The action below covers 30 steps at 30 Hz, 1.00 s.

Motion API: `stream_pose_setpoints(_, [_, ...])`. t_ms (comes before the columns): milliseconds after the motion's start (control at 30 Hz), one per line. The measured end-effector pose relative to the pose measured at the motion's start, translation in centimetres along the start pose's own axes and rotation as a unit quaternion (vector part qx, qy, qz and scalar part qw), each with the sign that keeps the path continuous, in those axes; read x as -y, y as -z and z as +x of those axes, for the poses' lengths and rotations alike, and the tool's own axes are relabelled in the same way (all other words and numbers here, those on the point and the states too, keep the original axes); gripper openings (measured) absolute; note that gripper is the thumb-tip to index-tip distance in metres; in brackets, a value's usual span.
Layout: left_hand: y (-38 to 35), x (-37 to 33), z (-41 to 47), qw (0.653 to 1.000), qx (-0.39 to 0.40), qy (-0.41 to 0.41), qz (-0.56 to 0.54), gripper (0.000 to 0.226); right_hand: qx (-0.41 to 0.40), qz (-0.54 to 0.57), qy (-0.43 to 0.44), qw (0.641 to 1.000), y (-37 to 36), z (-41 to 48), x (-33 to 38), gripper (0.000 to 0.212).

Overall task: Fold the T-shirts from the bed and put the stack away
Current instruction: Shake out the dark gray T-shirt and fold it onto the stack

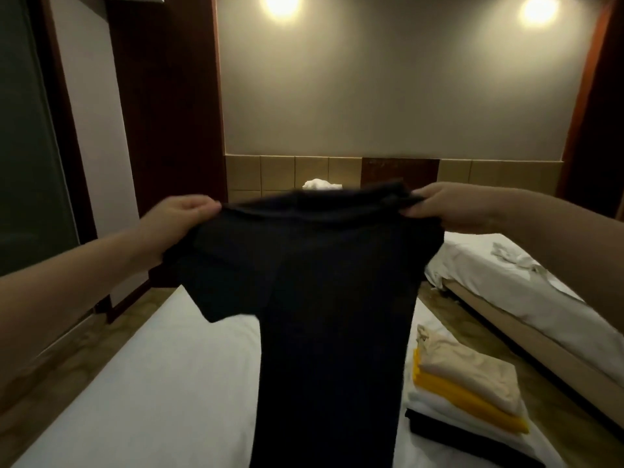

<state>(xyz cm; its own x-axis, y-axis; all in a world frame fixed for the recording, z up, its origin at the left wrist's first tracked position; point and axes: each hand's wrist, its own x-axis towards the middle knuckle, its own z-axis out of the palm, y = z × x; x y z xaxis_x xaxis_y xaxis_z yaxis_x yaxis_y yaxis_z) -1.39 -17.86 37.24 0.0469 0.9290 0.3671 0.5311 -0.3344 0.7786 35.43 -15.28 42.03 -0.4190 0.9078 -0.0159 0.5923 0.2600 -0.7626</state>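
Now aloft: a black T-shirt held up by both shoulders

Both arms reach forward over the bed [152, 383], and the black T-shirt [320, 298] hangs between them in the air, spread at the top and falling straight down in front of the white sheet. The left hand [184, 214] grips one shoulder of the shirt, its fingers curled over the top edge of the cloth. The right hand [449, 206] grips the other shoulder, fingers bent over the fabric and thumb tucked beneath it. The collar edge runs roughly level between the two hands and is slightly blurred. One short sleeve droops below the left hand; the sleeve on the right side lies folded in against the body of the shirt. The lower hem runs out of view at the bottom.

On the bed, to the right of the hanging shirt, sits a stack of folded shirts [469, 393]: beige on top, then yellow, then white, with a black one at the bottom.

Beyond a strip of floor [449, 319] stands a second bed [489, 265] with a crumpled white cloth [513, 260] on its cover. A small white bundle [319, 184] shows just above the collar, against the tiled lower wall. Two wall lamps [278, 5] glow above.
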Motion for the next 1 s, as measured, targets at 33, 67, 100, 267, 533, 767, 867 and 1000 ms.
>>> stream_pose_setpoints(33, [0.0, -0.3, 0.1, 1.000, -0.017, -0.005, -0.023, 0.027, 0.000, 0.014, 0.001, 1.000, -0.3, 0.2, -0.2, 0.021])
stream_pose_setpoints(67, [0.0, -0.4, 0.2, 1.000, -0.010, -0.005, -0.022, 0.027, 0.019, 0.006, -0.009, 1.000, -0.6, 0.4, -0.2, 0.020])
stream_pose_setpoints(100, [-0.1, -0.4, 0.2, 1.000, 0.016, 0.003, -0.007, 0.029, 0.042, -0.013, -0.020, 0.999, -1.0, 0.4, 0.0, 0.020])
stream_pose_setpoints(267, [0.1, 0.7, -0.1, 0.984, 0.158, 0.076, 0.016, 0.096, -0.020, 0.087, 0.044, 0.995, -0.3, 0.8, 0.7, 0.016])
stream_pose_setpoints(533, [0.2, 1.5, 1.3, 0.972, 0.221, 0.073, -0.014, 0.095, 0.086, 0.087, -0.035, 0.992, 1.1, 0.7, -0.7, 0.087])
stream_pose_setpoints(767, [0.0, 1.7, 1.7, 0.952, 0.289, 0.088, 0.046, 0.092, 0.154, 0.065, -0.029, 0.986, 1.0, 1.2, -1.5, 0.087])
stream_pose_setpoints(867, [0.2, 2.0, 2.4, 0.955, 0.280, 0.096, 0.031, 0.084, 0.137, 0.079, -0.020, 0.987, 1.0, 2.3, -1.7, 0.081])
stream_pose_setpoints(1000, [0.1, 3.4, 4.6, 0.965, 0.236, 0.108, -0.026, 0.085, 0.035, 0.084, -0.016, 0.996, 1.1, 5.5, -2.4, 0.067])
